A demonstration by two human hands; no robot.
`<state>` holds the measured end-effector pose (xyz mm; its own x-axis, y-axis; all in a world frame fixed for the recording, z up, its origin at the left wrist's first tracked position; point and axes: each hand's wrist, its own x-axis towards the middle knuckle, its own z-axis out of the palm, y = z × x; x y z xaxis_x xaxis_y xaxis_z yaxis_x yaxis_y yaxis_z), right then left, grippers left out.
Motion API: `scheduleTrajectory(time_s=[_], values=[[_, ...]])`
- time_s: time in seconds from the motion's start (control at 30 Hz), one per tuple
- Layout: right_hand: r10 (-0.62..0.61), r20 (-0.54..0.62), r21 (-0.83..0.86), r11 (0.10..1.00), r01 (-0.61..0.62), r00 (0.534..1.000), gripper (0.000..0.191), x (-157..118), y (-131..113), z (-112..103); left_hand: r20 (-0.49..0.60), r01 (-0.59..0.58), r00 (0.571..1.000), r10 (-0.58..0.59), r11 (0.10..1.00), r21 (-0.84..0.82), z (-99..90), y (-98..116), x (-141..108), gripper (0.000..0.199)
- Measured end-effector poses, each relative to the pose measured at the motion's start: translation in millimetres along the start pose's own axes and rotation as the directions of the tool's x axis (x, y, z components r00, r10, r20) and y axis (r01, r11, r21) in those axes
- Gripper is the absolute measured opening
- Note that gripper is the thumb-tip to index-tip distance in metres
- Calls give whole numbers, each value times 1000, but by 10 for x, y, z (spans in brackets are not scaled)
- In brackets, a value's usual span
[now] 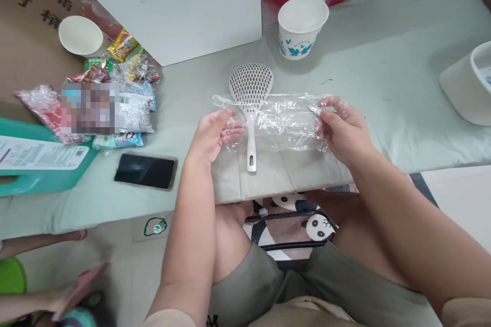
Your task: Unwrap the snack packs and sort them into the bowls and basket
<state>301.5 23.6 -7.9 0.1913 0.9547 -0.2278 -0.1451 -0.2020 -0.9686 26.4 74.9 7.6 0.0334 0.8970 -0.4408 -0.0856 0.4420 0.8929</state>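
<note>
A clear, crinkled plastic bag stretches sideways between my two hands. My left hand holds its left end, the fingers partly under the film. At the other end, my right hand pinches the bag, and a small pale tip sticks out from between thumb and fingers. A white slotted strainer spoon lies on the table, its round perforated head away from me and its handle toward me. The bag crosses the spoon's neck; whether it lies over or under the spoon is hard to tell.
A paper cup stands behind the spoon. Wrapped snacks, a phone, a green jug and another cup are at the left. Boxes line the back. A white container stands right. The cloth-covered table's edge is near my legs.
</note>
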Motion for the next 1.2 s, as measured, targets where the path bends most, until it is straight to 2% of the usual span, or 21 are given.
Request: scheduleTrajectory(time_s=[0.1, 0.2, 0.3, 0.43, 0.53, 0.67, 0.8, 0.9, 0.97, 1.07, 1.13, 1.2], values=[[-32, 37, -29, 999, 33, 999, 24, 6, 26, -25, 3, -44, 999, 44, 998, 42, -16, 4, -15, 15], [-50, -21, -68, 997, 49, 999, 16, 25, 29, -40, -40, -54, 998, 58, 995, 80, -66, 8, -16, 2], [-29, -84, -31, 999, 27, 996, 11, 46, 9, -34, -41, -34, 998, 39, 992, 119, -124, 15, -8, 5], [-14, -87, 16, 1000, 16, 996, 11, 44, -24, 1, -28, -82, 996, 83, 995, 50, -160, 26, -3, 6], [3, -87, 28, 1000, -1, 996, 12, 22, -38, 29, 20, -99, 995, 99, 995, -7, -157, 34, -22, 17], [54, -15, 9, 999, -54, 998, 14, -10, -43, 30, 168, -44, 985, 33, 997, 64, -153, 35, -57, 38], [95, 78, 27, 995, -97, 992, 21, -32, -60, -8, 66, -55, 996, 54, 998, 17, -155, 51, -53, 21], [43, 92, 111, 992, -53, 995, 23, -34, -80, -31, 23, -51, 998, 53, 996, -68, -149, 84, -44, 8], [0, 91, 144, 989, -13, 996, 24, -27, -87, -46, 23, -53, 998, 55, 994, -100, -143, 101, -41, 22], [-7, 175, 136, 991, -17, 984, 33, -15, -78, -71, -2, -76, 997, 76, 995, -70, -145, 91, -35, 43], [23, 201, 78, 996, -40, 979, 51, -15, -63, -80, -4, -106, 994, 106, 994, -7, -149, 63, -36, 34], [57, 128, -20, 998, -55, 990, 58, -25, -49, -80, 39, -120, 992, 118, 991, 56, -150, 31, -43, 17]])
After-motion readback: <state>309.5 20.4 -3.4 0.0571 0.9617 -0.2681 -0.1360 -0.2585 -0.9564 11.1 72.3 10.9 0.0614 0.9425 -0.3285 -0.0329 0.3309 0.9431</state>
